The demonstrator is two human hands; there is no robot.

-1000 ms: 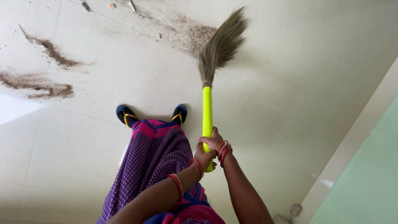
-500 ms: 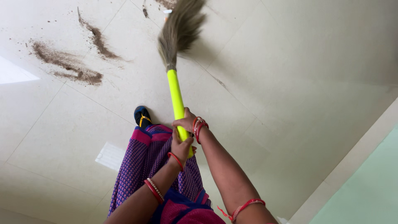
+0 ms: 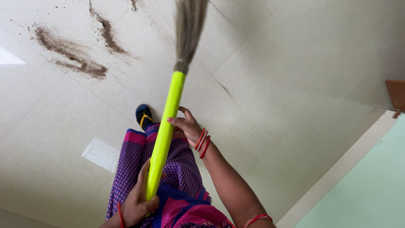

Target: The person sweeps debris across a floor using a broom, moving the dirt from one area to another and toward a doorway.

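I hold a broom with a bright yellow-green handle (image 3: pixel 164 131) and a grey-brown grass brush (image 3: pixel 189 29) that points away from me over the pale tiled floor (image 3: pixel 287 84). My left hand (image 3: pixel 139 202) is closed around the handle's near end, low in the view. My right hand (image 3: pixel 188 126), with red bangles at the wrist, sits higher up beside the handle; its fingers are spread and only the fingertips touch the handle. Two brown streaks of swept dirt (image 3: pixel 71 55) lie on the floor to the upper left of the brush.
My purple patterned skirt (image 3: pixel 139 164) and one foot in a blue sandal (image 3: pixel 143 116) are under the handle. A pale green wall (image 3: pixel 371 185) with a light skirting runs along the right. A brown wooden piece (image 3: pixel 396 93) shows at the right edge.
The brush has swung from the right to straight ahead and lifted. My left hand has slid down to the handle's end. My right hand has loosened from a full grip to open fingers.
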